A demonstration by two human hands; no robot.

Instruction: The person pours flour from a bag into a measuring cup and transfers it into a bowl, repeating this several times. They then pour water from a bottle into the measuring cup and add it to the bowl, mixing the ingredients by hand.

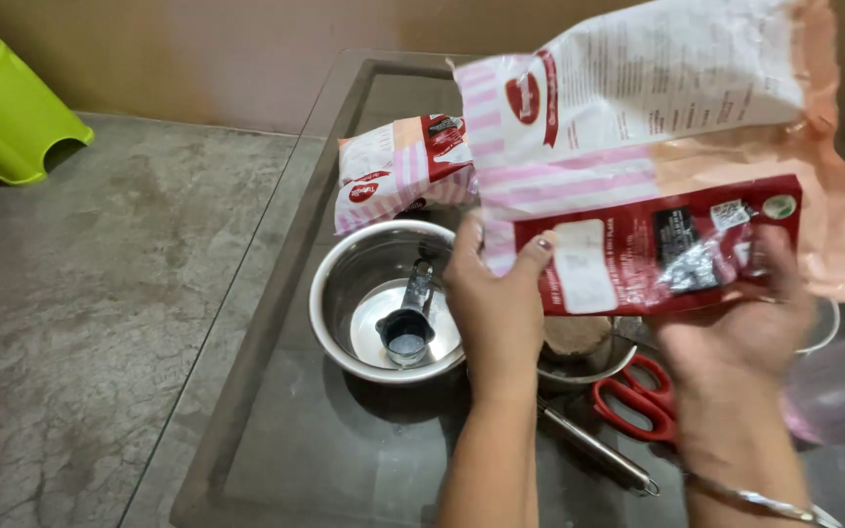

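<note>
My left hand [496, 303] and right hand [735, 328], fingers clamped on a pink-striped packet [647, 147] held above the glass surface [325, 450], steel bowl [344, 293] with measuring cup [406, 337] below, red scissors [638, 401] beside

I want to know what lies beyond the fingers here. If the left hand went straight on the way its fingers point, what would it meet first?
The left hand already grips the pink-striped packet, fingers pointing up and away. Straight on, it would probably meet the second packet lying behind the steel bowl, though depth is hard to judge from this view.
</note>
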